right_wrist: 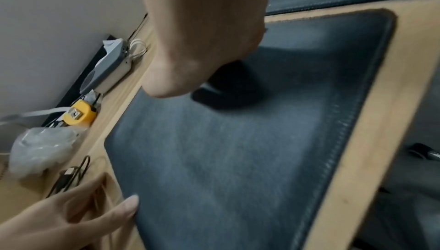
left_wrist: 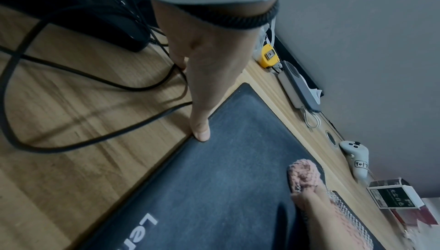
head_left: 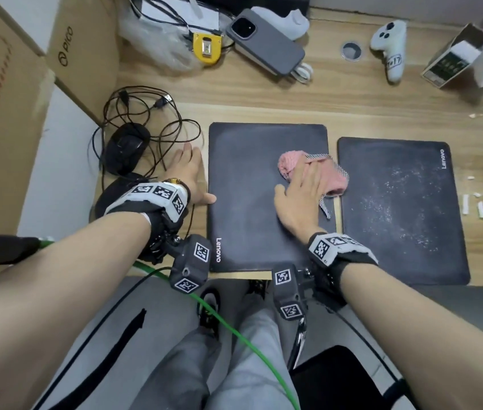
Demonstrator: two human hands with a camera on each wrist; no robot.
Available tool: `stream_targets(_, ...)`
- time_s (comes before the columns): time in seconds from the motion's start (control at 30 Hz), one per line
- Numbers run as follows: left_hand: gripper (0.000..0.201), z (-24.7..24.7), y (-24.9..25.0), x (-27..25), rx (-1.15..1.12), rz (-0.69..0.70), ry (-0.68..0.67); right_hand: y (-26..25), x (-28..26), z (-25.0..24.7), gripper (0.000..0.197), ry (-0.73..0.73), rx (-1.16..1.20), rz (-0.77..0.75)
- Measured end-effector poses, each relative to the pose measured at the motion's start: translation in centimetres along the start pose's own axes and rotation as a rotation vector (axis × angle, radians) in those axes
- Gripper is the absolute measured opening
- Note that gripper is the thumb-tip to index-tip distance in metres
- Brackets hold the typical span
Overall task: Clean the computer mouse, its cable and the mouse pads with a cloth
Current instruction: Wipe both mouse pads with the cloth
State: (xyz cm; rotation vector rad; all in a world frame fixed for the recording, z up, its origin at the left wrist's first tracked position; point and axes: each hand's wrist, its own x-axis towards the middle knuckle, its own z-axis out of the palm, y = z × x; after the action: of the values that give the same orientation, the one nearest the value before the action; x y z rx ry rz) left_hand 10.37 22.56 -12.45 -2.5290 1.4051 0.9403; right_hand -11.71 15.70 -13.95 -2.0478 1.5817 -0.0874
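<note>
Two dark Lenovo mouse pads lie side by side on the wooden desk. My right hand [head_left: 305, 184] presses flat on a pink cloth [head_left: 336, 180] at the right side of the left pad [head_left: 246, 208]. The right pad [head_left: 397, 220] is speckled with white crumbs. My left hand [head_left: 191, 173] rests flat on the desk at the left pad's left edge, its thumb [left_wrist: 200, 129] on the pad's rim [left_wrist: 214, 160]. The black mouse [head_left: 126, 146] and its tangled black cable [head_left: 160, 122] lie left of that hand. In the right wrist view the cloth is hidden under my palm [right_wrist: 202, 37].
Cardboard boxes [head_left: 83, 54] wall off the left side. Along the back lie a yellow tape measure [head_left: 206, 48], a grey phone [head_left: 264, 42], a white controller [head_left: 389, 45] and a small open box [head_left: 453, 57]. White scraps [head_left: 472, 204] litter the desk's right end.
</note>
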Motion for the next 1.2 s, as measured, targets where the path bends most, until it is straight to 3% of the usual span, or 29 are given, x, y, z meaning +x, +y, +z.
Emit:
stream_targets(0.23,0.119,-0.2,-0.1,0.0,0.029,0.003,-0.004,-1.6,-2.9,-0.3,0.049,-0.329,-0.026,-0.255)
stream_targets(0.57,0.110,0.0,0.1,-0.3,0.079,0.084,0.022,0.1,-8.6,0.7,0.048,-0.579,-0.236,-0.546)
stream_targets(0.8,0.060,-1.8,-0.3,-0.4,0.347,0.227,0.002,-1.8,-8.2,2.8,0.049,-0.401,-0.321,-0.476)
stream_targets(1.07,0.063,-3.6,0.2,0.1,0.442,0.254,-0.079,-5.2,-1.7,3.3,0.051,-0.302,-0.304,-0.482)
stream_targets(1.2,0.067,-2.8,-0.5,0.1,0.454,0.260,-0.052,-7.0,1.7,3.3,0.068,-0.292,-0.217,-0.434)
